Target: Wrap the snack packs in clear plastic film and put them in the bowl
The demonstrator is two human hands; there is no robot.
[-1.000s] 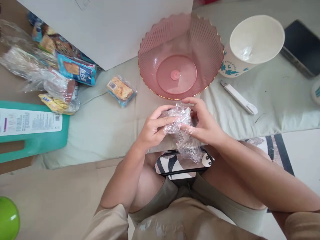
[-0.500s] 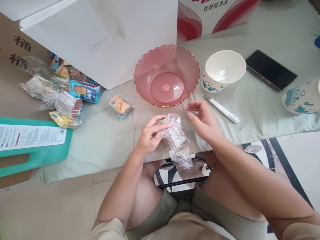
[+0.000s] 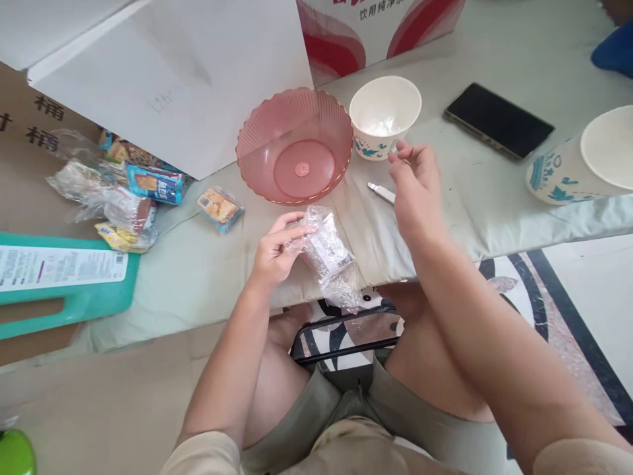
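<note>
My left hand (image 3: 277, 254) grips a snack pack in crinkled clear wrapping (image 3: 326, 247), its printed label facing up, over the front edge of the cushioned surface. My right hand (image 3: 418, 188) is raised with thumb and fingers pinched together, just in front of the white paper bowl with blue leaf prints (image 3: 386, 109). Whatever the pinch holds, if anything, is too small to make out. Below that hand lies a white utility knife (image 3: 380, 192), partly covered by it. Clear plastic scraps seem to be inside the paper bowl. A pink scalloped dish (image 3: 301, 148) stands left of it.
One wrapped snack (image 3: 220, 209) lies left of the dish, with a heap of packaged snacks (image 3: 126, 198) beyond. A phone (image 3: 499, 121) and another paper bucket (image 3: 568, 165) are at right. White box (image 3: 173, 72) and green container (image 3: 99, 290) border the left.
My right hand has moved from beside the snack pack, up and right, to the paper bowl, and its fingers have drawn together. My left hand keeps its hold. The view has shifted slightly.
</note>
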